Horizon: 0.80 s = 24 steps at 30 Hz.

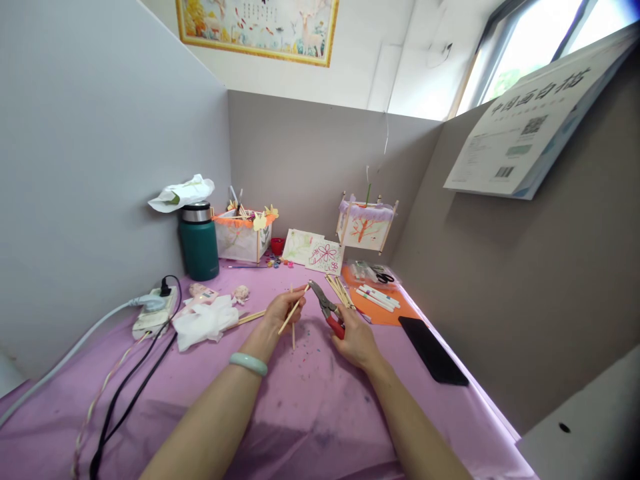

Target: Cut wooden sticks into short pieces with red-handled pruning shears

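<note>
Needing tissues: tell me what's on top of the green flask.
A crumpled white tissue rests on the steel lid of the green flask; the lid's top is hidden beneath.

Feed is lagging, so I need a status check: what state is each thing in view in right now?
left hand: shut on wooden stick, held slanted
right hand: shut on pliers, nose at the stick's upper tip
flask: upright, lid on
power strip: one black plug in
phone: lying flat, screen dark
paper lantern: assembled, upright
</note>
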Each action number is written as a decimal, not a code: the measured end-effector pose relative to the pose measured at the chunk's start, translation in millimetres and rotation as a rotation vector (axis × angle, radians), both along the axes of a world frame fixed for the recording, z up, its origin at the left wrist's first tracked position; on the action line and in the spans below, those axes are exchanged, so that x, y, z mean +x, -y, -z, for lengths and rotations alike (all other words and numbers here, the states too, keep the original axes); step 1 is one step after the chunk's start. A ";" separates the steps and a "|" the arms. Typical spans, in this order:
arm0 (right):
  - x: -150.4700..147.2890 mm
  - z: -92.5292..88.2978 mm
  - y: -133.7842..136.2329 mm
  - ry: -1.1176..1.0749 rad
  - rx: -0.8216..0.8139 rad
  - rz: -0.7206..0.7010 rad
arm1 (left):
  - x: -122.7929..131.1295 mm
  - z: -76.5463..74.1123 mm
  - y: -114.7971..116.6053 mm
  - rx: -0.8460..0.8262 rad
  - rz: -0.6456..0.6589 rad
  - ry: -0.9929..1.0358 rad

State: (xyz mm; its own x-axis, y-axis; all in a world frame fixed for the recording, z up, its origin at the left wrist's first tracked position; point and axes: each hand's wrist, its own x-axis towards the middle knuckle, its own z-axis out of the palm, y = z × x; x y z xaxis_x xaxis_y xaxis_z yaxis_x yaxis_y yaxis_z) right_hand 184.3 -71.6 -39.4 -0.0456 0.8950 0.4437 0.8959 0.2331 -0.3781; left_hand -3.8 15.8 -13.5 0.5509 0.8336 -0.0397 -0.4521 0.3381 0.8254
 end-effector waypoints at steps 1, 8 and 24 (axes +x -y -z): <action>-0.3 0.2 0.0 0.000 -0.007 -0.001 | 0.0 0.3 -0.2 -0.005 0.000 -0.002; -2.2 0.3 -0.1 0.011 -0.087 -0.008 | 1.0 5.0 -4.3 -0.035 0.002 -0.026; -7.5 -0.1 -4.9 0.115 -0.134 0.035 | -0.7 10.7 -7.7 -0.082 0.017 -0.039</action>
State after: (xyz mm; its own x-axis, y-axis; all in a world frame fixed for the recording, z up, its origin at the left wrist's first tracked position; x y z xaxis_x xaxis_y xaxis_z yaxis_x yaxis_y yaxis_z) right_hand 176.8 -66.6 -39.3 -0.0568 0.9478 0.3137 0.9419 0.1551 -0.2979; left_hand -4.5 23.4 -24.2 0.5612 0.8175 -0.1291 -0.4137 0.4122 0.8118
